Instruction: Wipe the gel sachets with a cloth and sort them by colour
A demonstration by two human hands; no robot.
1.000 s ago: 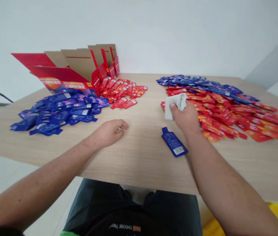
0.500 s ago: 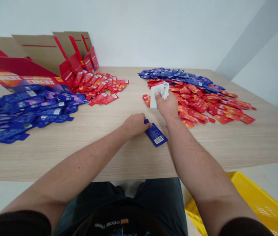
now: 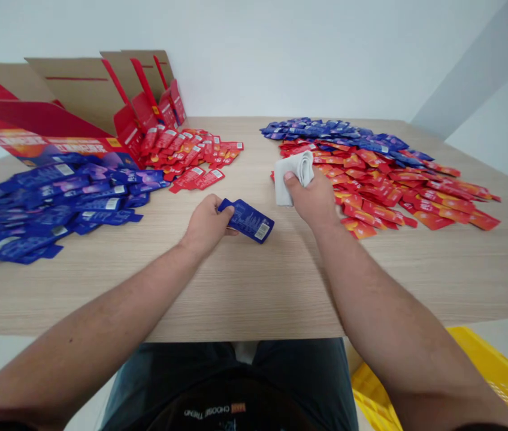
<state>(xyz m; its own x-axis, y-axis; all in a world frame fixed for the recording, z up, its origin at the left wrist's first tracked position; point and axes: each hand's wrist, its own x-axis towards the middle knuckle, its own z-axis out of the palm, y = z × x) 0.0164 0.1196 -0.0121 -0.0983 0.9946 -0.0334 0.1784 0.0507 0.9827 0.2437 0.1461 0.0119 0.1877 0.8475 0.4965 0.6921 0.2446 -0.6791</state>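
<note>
Between the thumb and fingers of my left hand is a blue sachet, pinched at one end, its barcode end pointing right and toward me. A folded pale grey cloth is gripped in my right hand, thumb on top. That hand is beside a heap of red-orange sachets on the right, which it partly covers. Blue sachets lie heaped behind the red ones. On the left are a pile of blue sachets and a smaller pile of red sachets.
Open red cardboard boxes with brown insides stand at the back left of the wooden table, near the wall. A yellow plastic crate is below the table edge at the lower right.
My left hand has moved left with the blue sachet, which is now lifted off the table. My right hand still grips the cloth in nearly the same place. The view has shifted slightly.
</note>
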